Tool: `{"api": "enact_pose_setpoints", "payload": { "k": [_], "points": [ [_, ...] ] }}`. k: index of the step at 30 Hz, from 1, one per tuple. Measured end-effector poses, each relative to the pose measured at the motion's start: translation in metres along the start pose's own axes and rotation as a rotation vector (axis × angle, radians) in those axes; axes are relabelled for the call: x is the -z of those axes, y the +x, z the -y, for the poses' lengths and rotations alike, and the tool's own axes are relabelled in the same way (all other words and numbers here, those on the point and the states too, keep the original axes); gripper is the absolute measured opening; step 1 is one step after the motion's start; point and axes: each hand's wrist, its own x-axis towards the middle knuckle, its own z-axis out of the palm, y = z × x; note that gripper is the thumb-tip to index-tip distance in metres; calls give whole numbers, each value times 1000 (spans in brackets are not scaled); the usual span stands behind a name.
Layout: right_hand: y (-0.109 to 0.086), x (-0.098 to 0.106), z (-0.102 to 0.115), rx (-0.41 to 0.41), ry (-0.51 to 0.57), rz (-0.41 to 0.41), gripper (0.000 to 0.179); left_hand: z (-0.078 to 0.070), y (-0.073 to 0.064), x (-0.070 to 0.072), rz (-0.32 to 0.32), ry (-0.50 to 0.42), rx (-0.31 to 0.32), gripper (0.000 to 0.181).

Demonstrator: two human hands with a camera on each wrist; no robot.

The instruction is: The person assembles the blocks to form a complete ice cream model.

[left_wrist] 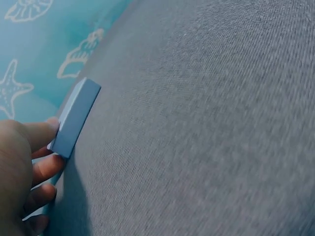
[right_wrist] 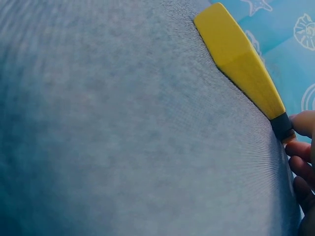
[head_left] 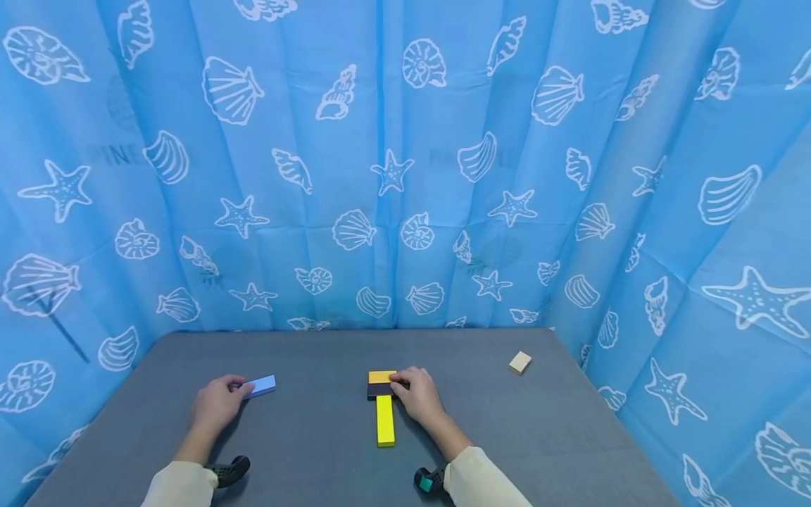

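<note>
Both hands [head_left: 218, 403] [head_left: 419, 396] forward, well apart

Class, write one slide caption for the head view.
Left hand holds a blue block; right hand touches the dark block between an orange block and a yellow block on a grey table.

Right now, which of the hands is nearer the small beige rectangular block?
Right. The right hand, touching the dark rectangular block, is left of the beige block; the left hand, holding the blue oblong block, is much farther left.
</note>
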Motion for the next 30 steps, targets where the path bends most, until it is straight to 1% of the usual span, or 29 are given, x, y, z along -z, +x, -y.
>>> {"api": "enact_pose_setpoints", "payload": {
  "k": [11, 16, 18, 25, 30],
  "points": [
    [1, -1, -1, -3, 1, 3, 15, -8, 6, -15, 18, -6, -97, 37],
    [1, -1, -2, -2, 11, 0, 15, -18, 10, -21, 21, -14, -128, 37],
    [1, -1, -2, -1, 15, -2, 14, -22, 12, -24, 16, -26, -130, 37],
    [0, -2, -3, -1, 26, -2, 14, -40, 12, -41, -62, -62, -140, 31],
    [0, -2, -2, -7, 15, -2, 15, -54, 11, -54, -98, -67, -136, 27]
  ]
}}
